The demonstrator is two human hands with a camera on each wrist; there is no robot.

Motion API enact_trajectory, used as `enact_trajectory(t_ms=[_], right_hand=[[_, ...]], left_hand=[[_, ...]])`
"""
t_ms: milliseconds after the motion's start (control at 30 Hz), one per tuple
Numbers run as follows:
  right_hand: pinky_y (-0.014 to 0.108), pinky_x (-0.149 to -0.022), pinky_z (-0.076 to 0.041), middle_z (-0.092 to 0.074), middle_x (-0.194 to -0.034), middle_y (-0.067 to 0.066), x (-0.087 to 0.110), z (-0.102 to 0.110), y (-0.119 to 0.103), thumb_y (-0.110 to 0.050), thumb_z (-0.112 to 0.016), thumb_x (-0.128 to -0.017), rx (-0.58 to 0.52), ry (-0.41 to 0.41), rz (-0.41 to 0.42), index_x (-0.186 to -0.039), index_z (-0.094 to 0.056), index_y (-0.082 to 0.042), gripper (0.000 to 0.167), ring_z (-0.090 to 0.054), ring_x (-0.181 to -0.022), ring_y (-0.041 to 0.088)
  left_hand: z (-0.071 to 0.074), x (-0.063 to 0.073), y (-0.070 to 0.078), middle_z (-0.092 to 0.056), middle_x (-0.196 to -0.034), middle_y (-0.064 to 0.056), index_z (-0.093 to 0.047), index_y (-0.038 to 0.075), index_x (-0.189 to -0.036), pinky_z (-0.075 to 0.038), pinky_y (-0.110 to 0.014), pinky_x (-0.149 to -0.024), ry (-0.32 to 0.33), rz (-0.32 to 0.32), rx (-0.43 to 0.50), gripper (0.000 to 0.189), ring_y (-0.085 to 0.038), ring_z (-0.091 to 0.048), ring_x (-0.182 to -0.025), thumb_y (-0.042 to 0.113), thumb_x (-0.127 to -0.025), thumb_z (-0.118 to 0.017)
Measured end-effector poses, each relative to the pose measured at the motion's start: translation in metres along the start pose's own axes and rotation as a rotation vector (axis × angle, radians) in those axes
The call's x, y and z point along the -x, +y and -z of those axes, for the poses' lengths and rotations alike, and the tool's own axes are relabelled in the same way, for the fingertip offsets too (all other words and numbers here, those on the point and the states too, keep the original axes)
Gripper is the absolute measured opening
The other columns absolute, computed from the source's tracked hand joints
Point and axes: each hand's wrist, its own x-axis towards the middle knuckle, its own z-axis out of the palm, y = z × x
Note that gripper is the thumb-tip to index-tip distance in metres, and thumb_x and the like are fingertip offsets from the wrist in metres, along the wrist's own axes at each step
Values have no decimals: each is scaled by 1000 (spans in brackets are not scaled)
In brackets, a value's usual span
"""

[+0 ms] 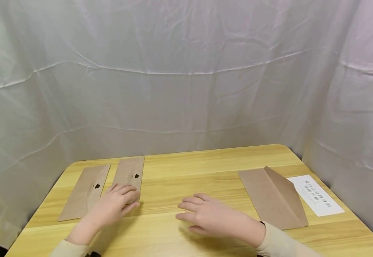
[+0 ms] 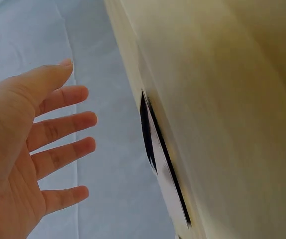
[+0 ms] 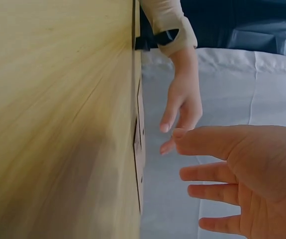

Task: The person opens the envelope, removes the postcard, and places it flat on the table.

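Two brown paper envelopes lie at the left of the table, each with a small black mark: the outer envelope and the inner envelope. My left hand is over the lower part of the inner one and hides it there. In the left wrist view its fingers are spread and relaxed, with a gap to the tabletop. Over the middle of the table hovers my right hand, holding nothing. Its fingers look nearly straight in the right wrist view.
On the right lies a larger brown envelope, its pointed flap unfolded. A white card with printed characters sits beside it, partly under the flap. Grey-white curtains hang behind and along both sides of the wooden table.
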Motion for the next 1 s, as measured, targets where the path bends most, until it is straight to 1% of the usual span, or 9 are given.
enact_trajectory(t_ms=[67, 167, 233, 433, 600, 667, 833, 1000], right_hand=[[40, -102, -49, -57, -140, -2, -6, 0, -1, -43, -65, -91, -11, -20, 4, -136, -55, -26, 50, -53, -131, 17], [42, -106, -46, -50, -147, -1, -15, -2, -2, -43, -63, -93, -26, -63, -8, -144, -47, -26, 56, -46, -138, 17], [44, -109, -43, -45, -151, -1, -20, -4, -3, -44, -61, -93, -41, -83, -13, -147, -43, -26, 59, -42, -141, 16], [45, -113, -39, -37, -157, -1, -42, -14, -4, -47, -57, -95, -70, -103, 3, -151, -36, -27, 63, -34, -146, 16], [45, -116, -35, -33, -159, -1, -61, -21, -5, -51, -49, -98, -84, -123, -2, -153, -33, -27, 62, -30, -148, 15], [45, -117, -33, -31, -160, -1, -70, -24, -5, -53, -46, -98, -92, -142, -7, -153, -32, -27, 62, -28, -148, 14], [44, -119, -29, -27, -161, -3, -88, -31, -7, -56, -41, -99, -131, -215, -28, -155, -27, -28, 64, -24, -150, 12], [46, -120, -26, -23, -163, -3, -103, -40, -9, -57, -39, -99, -189, -293, -62, -156, -23, -29, 65, -20, -151, 12]], left_hand=[[2, 1, -6, -69, -117, -4, -70, 17, -110, -42, -65, -99, -43, 55, -12, 29, -29, -62, -115, 33, -87, -72], [5, 2, -15, -67, -122, -5, -68, 19, -114, -36, -68, -102, -105, 134, -31, 32, -33, -58, -121, 37, -88, -70], [7, 3, -21, -66, -124, -7, -68, 19, -117, -34, -70, -102, -134, 175, -29, 34, -35, -57, -123, 38, -88, -69], [8, 11, -34, -61, -133, -13, -64, 17, -126, -27, -75, -103, -215, 253, -10, 42, -43, -51, -128, 40, -91, -65], [8, 18, -42, -55, -141, -16, -59, 16, -135, -20, -74, -107, -295, 332, 27, 46, -46, -40, -136, 40, -95, -59], [8, 21, -45, -52, -143, -16, -58, 16, -136, -18, -74, -108, -315, 345, 40, 47, -47, -37, -138, 41, -96, -57], [6, 26, -50, -51, -145, -18, -58, 15, -136, -17, -74, -108, -348, 343, 65, 49, -50, -35, -137, 42, -95, -57], [5, 30, -54, -47, -147, -20, -56, 14, -138, -13, -76, -107, -429, 371, 136, 51, -53, -30, -139, 40, -94, -59]])
